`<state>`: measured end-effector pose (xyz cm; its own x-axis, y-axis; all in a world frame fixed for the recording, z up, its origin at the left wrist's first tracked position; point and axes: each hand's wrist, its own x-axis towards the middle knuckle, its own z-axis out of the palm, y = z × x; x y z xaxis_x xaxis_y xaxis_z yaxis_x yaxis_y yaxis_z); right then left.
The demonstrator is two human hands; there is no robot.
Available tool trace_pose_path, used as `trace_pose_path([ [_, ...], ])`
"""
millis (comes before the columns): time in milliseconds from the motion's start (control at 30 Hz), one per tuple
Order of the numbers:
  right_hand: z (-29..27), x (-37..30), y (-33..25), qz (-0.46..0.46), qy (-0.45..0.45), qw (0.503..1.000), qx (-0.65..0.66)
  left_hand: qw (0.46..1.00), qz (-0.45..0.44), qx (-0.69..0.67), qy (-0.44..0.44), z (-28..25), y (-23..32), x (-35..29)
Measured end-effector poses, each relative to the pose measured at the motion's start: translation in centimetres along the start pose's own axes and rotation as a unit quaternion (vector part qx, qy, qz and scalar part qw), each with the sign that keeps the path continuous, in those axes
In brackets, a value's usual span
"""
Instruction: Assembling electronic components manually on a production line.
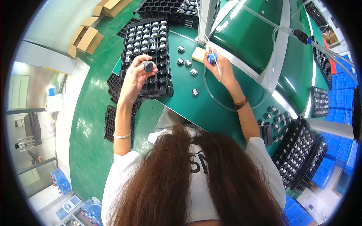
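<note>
My left hand [135, 77] is closed around a small dark cylindrical part [149, 67], its round end turned up. It hovers over a black compartment tray [168, 75] with rows of small silver metal parts [145, 37] in its far portion. My right hand [222, 69] grips a small blue tool [212, 57] with an orange tip; a thin white strip or tube runs past the fingers. Beside that hand sits a pale yellow block [198, 54]. Several loose metal parts [194, 72] lie on the green tabletop [181, 98] between my hands.
A clear hose [211, 98] loops across the table under my right forearm. More loose parts [277, 116] and filled black trays [296, 154] stand at the right. Beyond a white frame lies a green conveyor belt [245, 35]. Cardboard boxes [88, 37] are at the far left.
</note>
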<state>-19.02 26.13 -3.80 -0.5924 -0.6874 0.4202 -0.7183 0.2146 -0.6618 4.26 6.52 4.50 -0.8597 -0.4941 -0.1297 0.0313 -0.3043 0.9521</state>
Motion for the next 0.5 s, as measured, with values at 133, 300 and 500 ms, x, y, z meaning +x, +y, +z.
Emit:
trace_pose_path([
  [133, 0.2, 0.1, 0.7, 0.037, 0.002, 0.999, -0.02, 0.999, -0.031, -0.036, -0.02, 2.2, -1.2, -1.0],
  [300, 0.6, 0.1, 1.4, 0.046, -0.008, 0.999, -0.014, 0.993, -0.062, -0.088, -0.048, 4.1, -3.4, -2.2],
  [500, -0.3, 0.3, -0.2, 0.034, 0.019, 0.999, -0.036, 0.942, -0.133, -0.298, -0.078, 5.3, -6.2, -2.2],
])
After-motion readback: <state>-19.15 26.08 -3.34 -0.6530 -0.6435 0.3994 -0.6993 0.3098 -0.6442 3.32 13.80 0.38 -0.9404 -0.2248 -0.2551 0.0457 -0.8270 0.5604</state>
